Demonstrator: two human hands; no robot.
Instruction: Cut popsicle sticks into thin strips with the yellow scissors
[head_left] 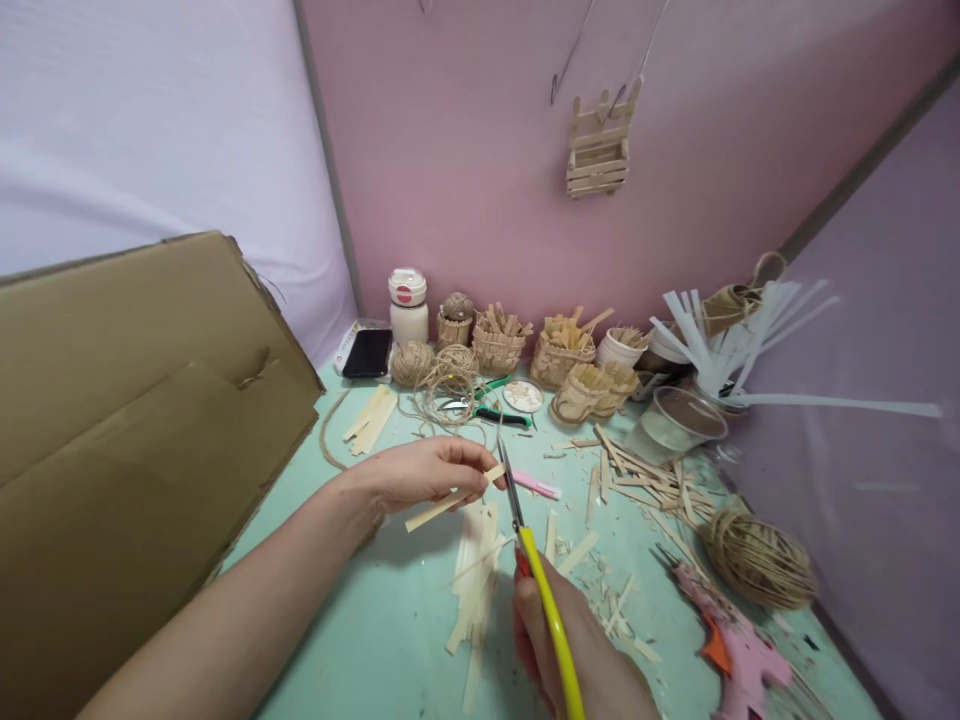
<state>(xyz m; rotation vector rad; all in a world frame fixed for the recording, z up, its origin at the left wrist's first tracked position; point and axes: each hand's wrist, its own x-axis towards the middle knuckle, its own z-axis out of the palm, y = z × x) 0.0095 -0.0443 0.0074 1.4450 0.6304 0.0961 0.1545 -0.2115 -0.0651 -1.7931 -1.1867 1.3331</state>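
Observation:
Between the fingers of my left hand [431,472] is a thin, pale wooden strip [435,513], tilted up to the right. My right hand [562,630] grips scissors [534,555] with yellow and red handles, their blades pointing up and away. The blades stand at the right end of the strip; I cannot tell whether they touch it. Below my hands several loose wooden strips [476,590] lie on the table. A pink cutter [534,486] lies just behind the blades.
A large cardboard piece [150,420] fills the left side. A pink glue gun [739,640] and a twine ball [759,558] lie at the right. Small woven baskets [564,350] line the back wall beside tangled twine [452,375] and green-handled pliers [502,416].

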